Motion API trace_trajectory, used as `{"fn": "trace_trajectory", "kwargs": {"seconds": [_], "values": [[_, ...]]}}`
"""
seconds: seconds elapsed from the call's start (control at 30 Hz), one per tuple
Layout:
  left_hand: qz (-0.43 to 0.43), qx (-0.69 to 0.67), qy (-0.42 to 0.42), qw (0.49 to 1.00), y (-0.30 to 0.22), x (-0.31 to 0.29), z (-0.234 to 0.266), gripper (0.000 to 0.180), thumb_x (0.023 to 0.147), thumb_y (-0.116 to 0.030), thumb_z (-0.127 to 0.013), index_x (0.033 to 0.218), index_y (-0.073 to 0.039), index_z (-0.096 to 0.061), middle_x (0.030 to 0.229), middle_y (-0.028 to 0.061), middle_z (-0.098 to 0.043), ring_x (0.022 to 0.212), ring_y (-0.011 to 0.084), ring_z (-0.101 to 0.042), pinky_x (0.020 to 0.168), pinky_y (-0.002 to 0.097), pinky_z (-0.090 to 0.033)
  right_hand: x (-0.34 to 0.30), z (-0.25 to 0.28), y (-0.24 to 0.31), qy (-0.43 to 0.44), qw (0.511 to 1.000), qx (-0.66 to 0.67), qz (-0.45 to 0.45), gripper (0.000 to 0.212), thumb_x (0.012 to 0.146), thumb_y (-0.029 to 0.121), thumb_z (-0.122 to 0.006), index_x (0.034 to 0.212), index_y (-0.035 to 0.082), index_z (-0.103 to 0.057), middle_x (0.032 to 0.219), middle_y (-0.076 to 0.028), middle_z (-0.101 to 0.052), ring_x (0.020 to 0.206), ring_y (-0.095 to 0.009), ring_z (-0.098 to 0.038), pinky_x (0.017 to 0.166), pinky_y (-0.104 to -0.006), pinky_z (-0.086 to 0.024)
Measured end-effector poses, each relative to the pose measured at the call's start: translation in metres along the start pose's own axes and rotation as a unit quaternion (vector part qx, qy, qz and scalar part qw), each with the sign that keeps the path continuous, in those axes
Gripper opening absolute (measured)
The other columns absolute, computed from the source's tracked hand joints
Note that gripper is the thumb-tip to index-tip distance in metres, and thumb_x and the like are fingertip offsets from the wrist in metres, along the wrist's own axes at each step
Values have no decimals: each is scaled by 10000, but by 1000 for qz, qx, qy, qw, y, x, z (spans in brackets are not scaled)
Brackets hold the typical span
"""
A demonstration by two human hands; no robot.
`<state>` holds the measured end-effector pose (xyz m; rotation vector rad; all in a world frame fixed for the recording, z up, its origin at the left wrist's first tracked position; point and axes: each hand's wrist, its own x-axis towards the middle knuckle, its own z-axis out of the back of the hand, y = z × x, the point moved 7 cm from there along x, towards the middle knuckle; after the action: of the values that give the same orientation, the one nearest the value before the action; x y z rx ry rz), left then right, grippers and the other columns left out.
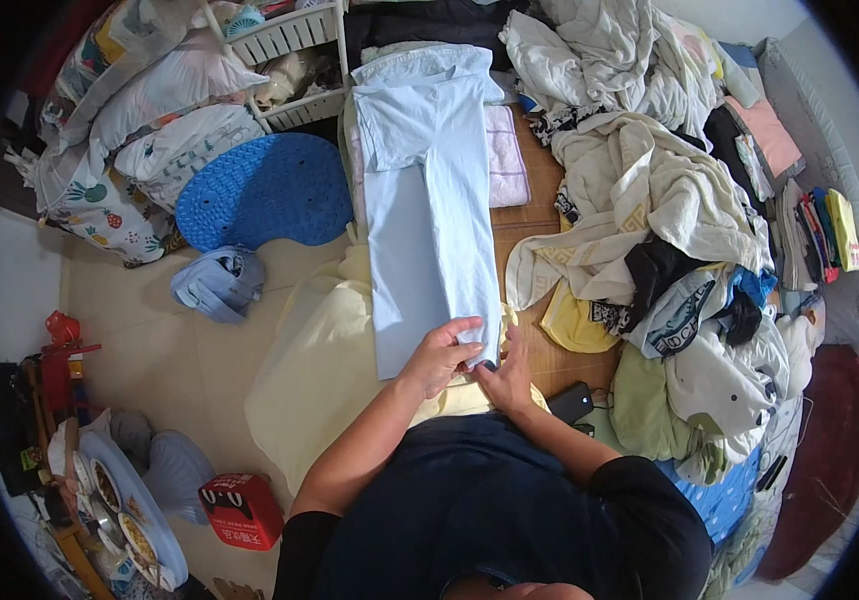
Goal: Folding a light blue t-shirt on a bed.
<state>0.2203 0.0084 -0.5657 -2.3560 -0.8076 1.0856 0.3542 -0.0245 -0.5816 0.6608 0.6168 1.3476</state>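
Under both hands [475, 362], pale-blue trousers' [428, 210] hem

A pair of pale blue trousers [430, 200] is laid out flat and lengthwise on the bed, folded along its length so that the legs are stacked. The waist end is set far from the person, over a pink towel [508, 155]; the hem end is nearest. The hem is gripped by the left hand [440, 355] and touched by the right hand [508, 378].
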Motion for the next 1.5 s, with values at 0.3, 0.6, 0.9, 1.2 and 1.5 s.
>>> {"fn": "trace_trajectory", "kwargs": {"seconds": [0.3,0.6,0.9,1.2,1.5], "values": [[-30,77,-32,996,-1,-4,8,457,857,-30,-611,1294,-33,-478,948,53,-615,824,104,-596,709,252,-509,1,-2,-48,-40,988,122,-90,418,774,2,-598,1182,22,-510,1038,-171,-599,956,-302,-585,829,-368,-462],[-66,496,-139,855,-15,-8,19,477,757,-104,-672,1195,45,-554,810,148,-634,636,180,-644,609,300,-523,-16,35,-31,-8,999,-5,45,393,753,-90,-499,1100,50,-617,917,-160,-596,806,-305,-603,735,-337,-487],[-75,648,-160,741,-22,-6,13,297,775,-117,-629,1027,39,-607,933,226,-641,867,336,-644,784,413,-510,-13,27,-20,74,990,-38,110,441,758,-45,-500,1163,87,-611,925,-157,-596,831,-336,-602,730,-379,-496],[-19,729,-176,661,-28,-13,16,252,856,-273,-568,916,-35,-626,905,184,-650,875,353,-633,765,455,-498,-1,13,-28,193,978,-21,75,451,768,98,-544,1214,145,-586,892,-165,-569,807,-333,-582,736,-404,-491],[-114,719,-213,651,-62,-36,21,339,801,-311,-642,1043,-72,-639,1068,160,-623,1057,349,-555,874,452,-439,97,14,14,70,970,-52,227,353,845,213,-576,1171,80,-611,1144,-177,-540,1048,-351,-508,931,-449,-398]]}}
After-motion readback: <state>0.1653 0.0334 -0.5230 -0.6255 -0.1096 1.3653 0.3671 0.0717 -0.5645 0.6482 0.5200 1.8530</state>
